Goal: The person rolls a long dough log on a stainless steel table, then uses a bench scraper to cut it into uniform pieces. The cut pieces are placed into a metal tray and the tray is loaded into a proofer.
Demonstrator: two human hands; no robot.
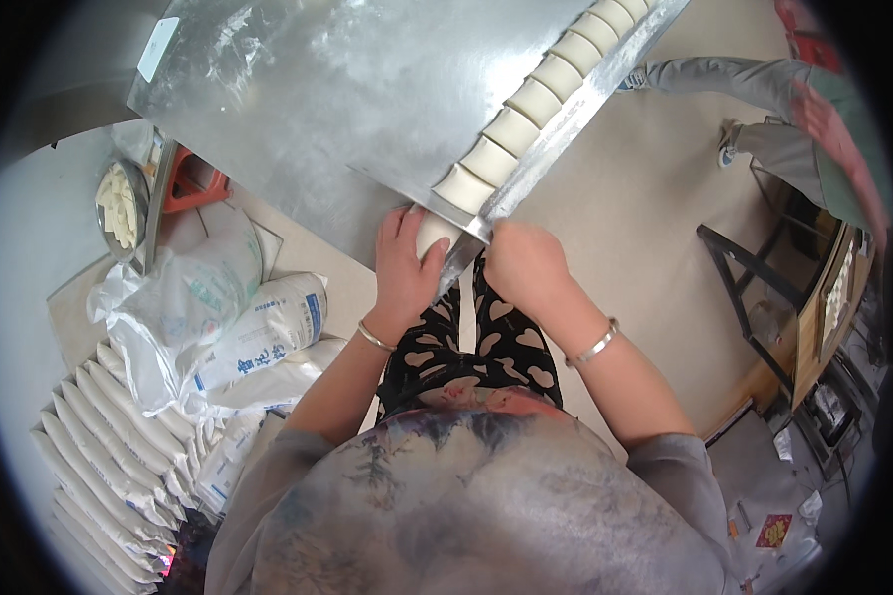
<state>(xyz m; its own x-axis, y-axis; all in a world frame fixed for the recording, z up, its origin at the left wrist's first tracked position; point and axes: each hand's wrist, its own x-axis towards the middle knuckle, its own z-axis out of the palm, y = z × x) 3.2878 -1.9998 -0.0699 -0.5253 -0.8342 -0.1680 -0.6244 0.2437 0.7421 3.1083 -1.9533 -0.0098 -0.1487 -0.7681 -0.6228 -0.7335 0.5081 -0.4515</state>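
A row of pale dough pieces [536, 103] lies along the right edge of a steel worktable [290, 134], touching or nearly touching one another. My right hand [525, 264] is closed around the handle of a wide-bladed knife [417, 195], whose handle is hidden in my fist. The blade stands across the dough roll, between the nearest cut piece [463, 188] and the uncut end [437, 234]. My left hand [409, 264] holds that end, fingers on its far side and thumb on top. White flour dusts the table's edge strip [565, 123].
Bagged sacks [111, 439] are stacked at lower left, below a plastic-wrapped bag [260, 335]. A metal bowl of dough pieces [119, 204] stands near a red stool [193, 178]. To the right are another person's legs [729, 78] and a black-legged wooden table [818, 327].
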